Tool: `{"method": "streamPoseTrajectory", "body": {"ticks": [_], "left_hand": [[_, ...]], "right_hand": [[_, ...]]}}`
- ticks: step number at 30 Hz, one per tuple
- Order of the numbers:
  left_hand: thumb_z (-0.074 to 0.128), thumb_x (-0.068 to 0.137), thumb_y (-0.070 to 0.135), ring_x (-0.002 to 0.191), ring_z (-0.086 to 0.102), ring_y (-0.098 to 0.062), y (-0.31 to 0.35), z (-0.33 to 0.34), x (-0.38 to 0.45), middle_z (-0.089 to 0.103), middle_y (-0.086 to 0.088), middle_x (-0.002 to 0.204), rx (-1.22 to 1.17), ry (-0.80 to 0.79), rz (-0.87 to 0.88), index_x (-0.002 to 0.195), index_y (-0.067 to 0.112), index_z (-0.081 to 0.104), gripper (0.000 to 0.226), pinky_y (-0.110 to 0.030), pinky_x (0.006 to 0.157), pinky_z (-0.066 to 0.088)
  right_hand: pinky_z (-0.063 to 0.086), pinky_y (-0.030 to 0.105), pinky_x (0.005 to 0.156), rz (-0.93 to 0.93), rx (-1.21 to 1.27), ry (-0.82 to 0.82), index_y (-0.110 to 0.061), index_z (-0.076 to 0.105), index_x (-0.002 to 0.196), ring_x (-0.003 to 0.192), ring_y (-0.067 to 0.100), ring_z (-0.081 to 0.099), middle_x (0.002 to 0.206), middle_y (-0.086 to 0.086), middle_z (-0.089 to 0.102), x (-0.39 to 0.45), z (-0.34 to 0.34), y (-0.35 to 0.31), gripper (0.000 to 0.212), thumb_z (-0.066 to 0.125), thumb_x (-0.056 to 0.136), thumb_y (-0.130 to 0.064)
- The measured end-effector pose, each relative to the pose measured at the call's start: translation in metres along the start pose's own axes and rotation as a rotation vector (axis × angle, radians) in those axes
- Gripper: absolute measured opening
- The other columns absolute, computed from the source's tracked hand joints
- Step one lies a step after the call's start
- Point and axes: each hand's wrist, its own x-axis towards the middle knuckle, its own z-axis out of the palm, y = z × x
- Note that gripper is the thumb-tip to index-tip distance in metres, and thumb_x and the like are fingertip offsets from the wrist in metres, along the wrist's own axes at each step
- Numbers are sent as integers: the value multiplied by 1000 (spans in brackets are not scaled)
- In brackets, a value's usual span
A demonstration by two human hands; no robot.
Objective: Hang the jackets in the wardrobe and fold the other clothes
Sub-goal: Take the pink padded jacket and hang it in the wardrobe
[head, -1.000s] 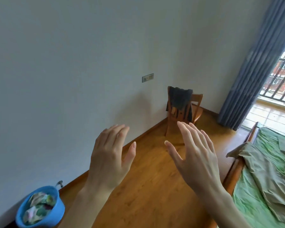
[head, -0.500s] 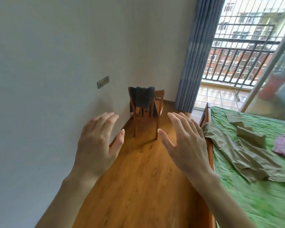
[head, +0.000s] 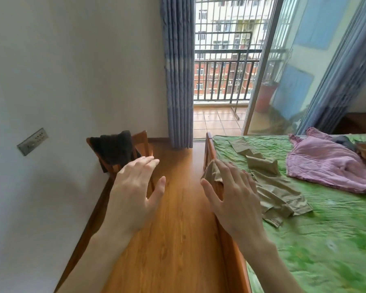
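Observation:
An olive-khaki garment (head: pixel 275 187) lies spread on the green bed (head: pixel 336 240), one corner draped over the wooden side rail. A pink garment (head: pixel 325 163) lies farther right, with darker clothes bunched behind it. A dark garment (head: pixel 114 148) hangs over the back of a wooden chair (head: pixel 143 138) by the wall. My left hand (head: pixel 135 193) is held out over the floor, fingers straight, holding nothing. My right hand (head: pixel 232 195) hovers with fingers spread in front of the khaki garment's draped corner, and I cannot tell whether they touch.
A wooden floor strip (head: pixel 173 240) runs between the white wall and the bed rail (head: pixel 230 250). A blue-grey curtain (head: pixel 178 70) hangs beside an open sliding glass door (head: pixel 283 60) onto a railed balcony. A switch plate (head: pixel 32 141) is on the wall.
My view has swung right from the wall and chair toward the bed and balcony. Both hands stayed raised and empty, and the right hand now lies in front of the khaki garment's corner.

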Motion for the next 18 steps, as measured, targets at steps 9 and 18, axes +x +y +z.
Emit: {"method": "streamPoseTrajectory", "body": {"ticks": [9,18], "left_hand": [[33,105,64,137,58,-28,-16,108,150,62,-3,146,-7,-18,46,142,21,62,64,-59,110,49],[40,102,60,131,62,-32,-54,186,246,65,-7,142,-2,21,11,138,18,65,60,-55,110,46]], "right_hand": [[33,37,120,30,-54,-31,-22,47,151,142,15,47,150,-4,55,136,67,55,64,39,104,-64],[16,27,121,6,-50,-29,-23,47,151,143,16,43,150,-2,55,252,130,82,65,36,102,-65]]}}
